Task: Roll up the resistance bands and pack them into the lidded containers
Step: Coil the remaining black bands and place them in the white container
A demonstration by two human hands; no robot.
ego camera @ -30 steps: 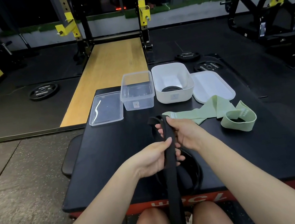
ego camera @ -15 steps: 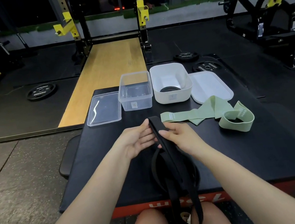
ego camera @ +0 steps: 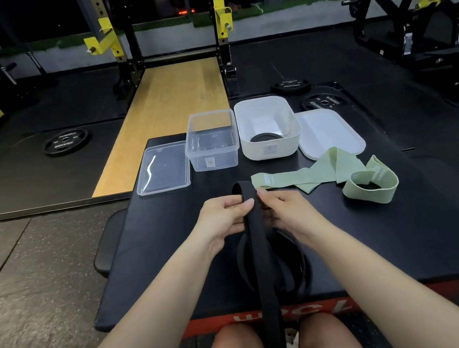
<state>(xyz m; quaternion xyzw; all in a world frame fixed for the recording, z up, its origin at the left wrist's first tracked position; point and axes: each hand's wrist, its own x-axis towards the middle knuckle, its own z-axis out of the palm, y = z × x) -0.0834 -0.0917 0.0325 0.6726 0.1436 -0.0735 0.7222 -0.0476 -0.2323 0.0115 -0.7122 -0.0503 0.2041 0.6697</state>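
Left hand (ego camera: 223, 217) and right hand (ego camera: 285, 210) pinch the black band (ego camera: 256, 248) at its fold, starting its roll; next, tight winding toward the slack.

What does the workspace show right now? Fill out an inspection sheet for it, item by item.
Surface: black padded platform, matte, with a red front edge.
Job's things: black band held up, its tail hanging over the near edge; green band lying loose and unrolled; clear container open, nothing plain to see inside, clear lid beside it; white container open with a dark roll inside, white lid beside it.
Clutter: nothing seen.
Hands: left hand and right hand both pinch the black band near its top fold.
Cables: nothing seen.
Surroundings: gym floor, weight plates, squat rack, wooden lifting strip.
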